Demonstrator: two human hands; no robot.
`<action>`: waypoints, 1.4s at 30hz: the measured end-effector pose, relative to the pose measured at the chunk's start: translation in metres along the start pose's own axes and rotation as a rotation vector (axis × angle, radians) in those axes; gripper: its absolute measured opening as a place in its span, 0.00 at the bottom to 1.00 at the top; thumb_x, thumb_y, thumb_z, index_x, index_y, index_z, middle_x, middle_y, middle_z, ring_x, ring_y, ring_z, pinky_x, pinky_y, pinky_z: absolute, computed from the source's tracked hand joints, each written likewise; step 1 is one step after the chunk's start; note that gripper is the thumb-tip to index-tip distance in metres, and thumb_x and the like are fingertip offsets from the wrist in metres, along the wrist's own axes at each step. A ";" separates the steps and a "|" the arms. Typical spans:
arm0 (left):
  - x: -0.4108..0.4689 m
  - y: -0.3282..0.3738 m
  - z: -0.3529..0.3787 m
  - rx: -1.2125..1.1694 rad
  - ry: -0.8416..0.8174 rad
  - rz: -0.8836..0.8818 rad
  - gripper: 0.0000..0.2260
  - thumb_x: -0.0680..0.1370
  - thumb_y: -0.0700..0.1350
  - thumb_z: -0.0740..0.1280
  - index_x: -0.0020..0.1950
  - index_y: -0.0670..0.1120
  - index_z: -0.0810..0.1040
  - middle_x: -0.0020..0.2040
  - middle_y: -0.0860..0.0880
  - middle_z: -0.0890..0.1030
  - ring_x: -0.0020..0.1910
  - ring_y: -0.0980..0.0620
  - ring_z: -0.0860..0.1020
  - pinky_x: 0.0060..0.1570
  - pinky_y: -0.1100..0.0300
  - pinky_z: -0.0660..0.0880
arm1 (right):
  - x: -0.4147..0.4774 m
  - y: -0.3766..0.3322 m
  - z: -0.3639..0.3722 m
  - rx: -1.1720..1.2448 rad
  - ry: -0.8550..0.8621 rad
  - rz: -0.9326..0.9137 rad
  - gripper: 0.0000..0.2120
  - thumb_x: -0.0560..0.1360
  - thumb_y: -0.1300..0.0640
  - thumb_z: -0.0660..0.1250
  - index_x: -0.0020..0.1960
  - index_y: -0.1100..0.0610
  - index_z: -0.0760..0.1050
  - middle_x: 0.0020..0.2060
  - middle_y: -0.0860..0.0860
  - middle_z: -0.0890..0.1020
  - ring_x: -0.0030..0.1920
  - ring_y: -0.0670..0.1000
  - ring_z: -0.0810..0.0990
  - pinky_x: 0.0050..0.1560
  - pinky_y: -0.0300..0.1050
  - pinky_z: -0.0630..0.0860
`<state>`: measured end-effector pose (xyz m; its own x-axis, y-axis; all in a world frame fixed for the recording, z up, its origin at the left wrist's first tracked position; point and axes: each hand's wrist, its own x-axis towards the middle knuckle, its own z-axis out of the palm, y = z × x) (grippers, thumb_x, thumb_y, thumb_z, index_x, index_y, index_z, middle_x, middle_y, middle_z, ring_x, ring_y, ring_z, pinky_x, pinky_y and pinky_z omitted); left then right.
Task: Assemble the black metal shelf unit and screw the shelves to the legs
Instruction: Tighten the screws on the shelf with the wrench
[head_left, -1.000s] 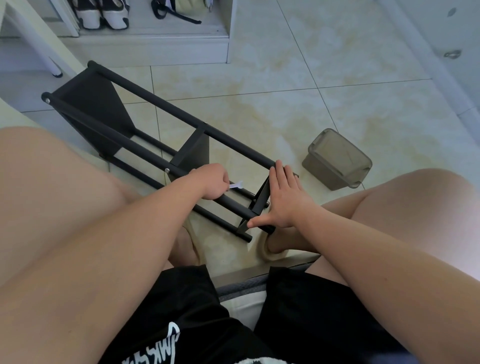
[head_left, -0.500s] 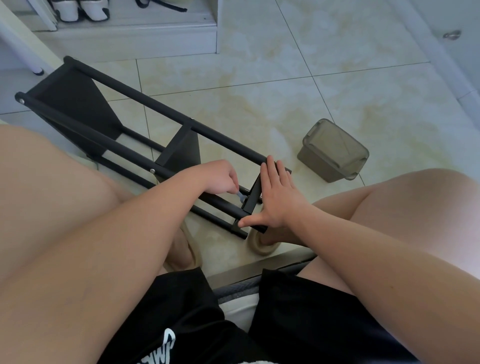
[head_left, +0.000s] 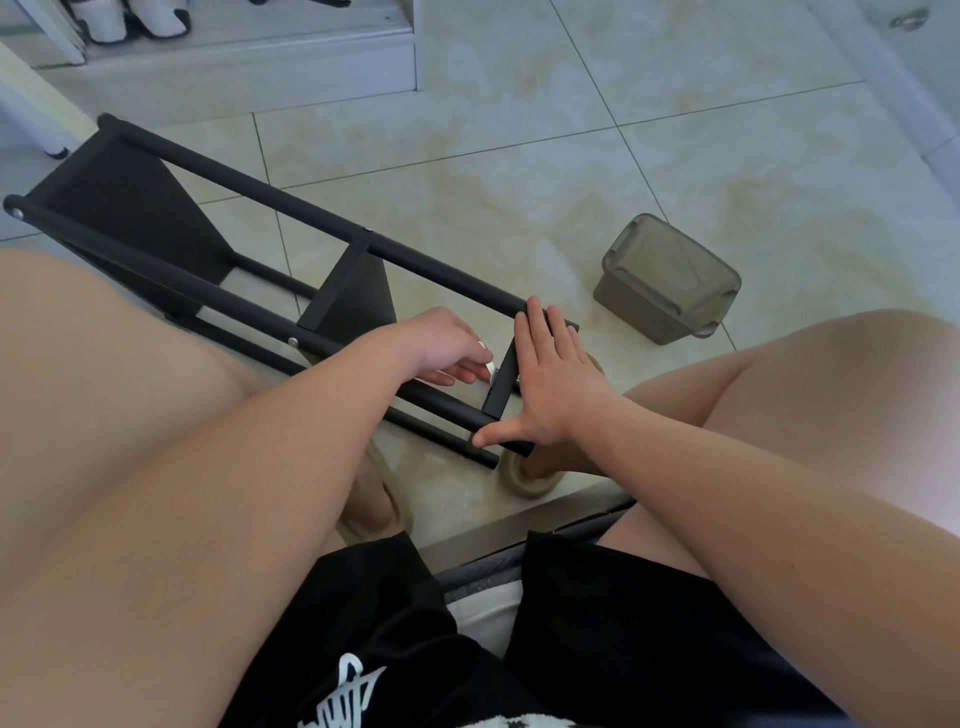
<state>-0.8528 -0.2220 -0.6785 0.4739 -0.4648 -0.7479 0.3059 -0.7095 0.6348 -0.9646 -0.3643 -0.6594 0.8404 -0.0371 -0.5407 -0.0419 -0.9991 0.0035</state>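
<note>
The tiled floor (head_left: 519, 156) filled most of my view. The black shelf unit (head_left: 311, 221) lay on its side across it, running from the upper left of the frame down to the centre, between the person's knees. I judged it had been laid down so that the leg joints sat within easy reach of both hands.

The upper-left shelf (head_left: 130, 218) and the middle shelf (head_left: 358, 296) looked already joined to the legs. A lidded grey plastic box (head_left: 670, 280) stood on the floor right of centre, apart from the unit. It probably held hardware, though I could not see inside.

The third shelf (head_left: 503, 384) stood edge-on near the leg ends at the centre of the frame. The right hand (head_left: 550, 387) lay flat against its outer face, fingers (head_left: 540, 338) straight and pressed together, thumb spread along the near leg. I took this for a brace, keeping the panel square.

The left hand (head_left: 441, 348) worked on the inner side, its fingers (head_left: 462, 373) curled and pinching a small pale piece (head_left: 488, 367) against the shelf. I could not tell whether it was a screw or a key.
</note>
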 end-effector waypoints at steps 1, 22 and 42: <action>0.000 0.000 0.000 -0.004 0.005 0.002 0.04 0.78 0.47 0.69 0.50 0.48 0.80 0.42 0.52 0.87 0.38 0.59 0.84 0.46 0.59 0.78 | 0.000 0.000 0.000 0.001 0.003 -0.001 0.74 0.58 0.14 0.57 0.79 0.64 0.30 0.79 0.60 0.30 0.79 0.62 0.30 0.80 0.58 0.39; 0.006 -0.004 -0.001 0.075 -0.027 0.002 0.05 0.80 0.49 0.66 0.52 0.51 0.81 0.42 0.56 0.86 0.46 0.56 0.83 0.45 0.58 0.75 | 0.005 0.004 0.016 0.002 0.185 -0.083 0.71 0.57 0.12 0.41 0.81 0.64 0.36 0.79 0.63 0.34 0.80 0.61 0.32 0.79 0.62 0.35; 0.002 0.002 -0.002 0.120 -0.022 -0.005 0.05 0.79 0.45 0.64 0.48 0.48 0.79 0.39 0.53 0.86 0.40 0.57 0.83 0.43 0.58 0.75 | 0.011 0.005 0.020 0.044 0.203 -0.096 0.71 0.57 0.12 0.44 0.81 0.63 0.34 0.79 0.61 0.32 0.76 0.57 0.25 0.78 0.60 0.32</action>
<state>-0.8491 -0.2234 -0.6779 0.4538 -0.4715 -0.7561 0.2070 -0.7695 0.6041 -0.9669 -0.3697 -0.6823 0.9331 0.0508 -0.3561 0.0239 -0.9965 -0.0795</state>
